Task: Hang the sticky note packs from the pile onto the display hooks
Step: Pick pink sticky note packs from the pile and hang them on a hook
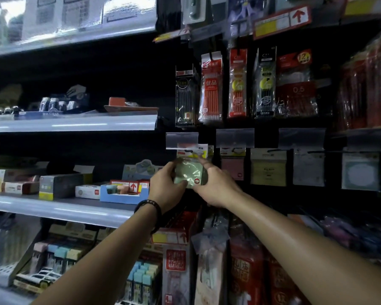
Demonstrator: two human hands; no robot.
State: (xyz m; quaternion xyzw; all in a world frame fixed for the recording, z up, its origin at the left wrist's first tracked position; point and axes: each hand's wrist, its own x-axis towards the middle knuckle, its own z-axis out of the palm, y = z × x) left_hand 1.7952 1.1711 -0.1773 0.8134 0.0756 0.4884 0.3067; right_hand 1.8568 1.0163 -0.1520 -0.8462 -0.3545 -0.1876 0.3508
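Note:
A pale green sticky note pack (190,171) in clear wrap hangs at the leftmost display hook (188,150), under a clear price tag holder (182,140). My left hand (166,186) grips its lower left edge and my right hand (216,186) grips its right side. Its yellow header card sits at the hook, though I cannot tell whether the hook passes through it. More packs hang to the right: a pink pack (232,167), a yellow pack (268,170), a white pack (308,169) and a pale blue pack (360,170). No pile of loose packs is in view.
Pen and refill packs (211,84) hang on the row above. Grey shelves (70,122) with boxed stationery run along the left; a blue tray (123,194) sits on the middle shelf. Red packaged goods (246,271) crowd the space below my arms.

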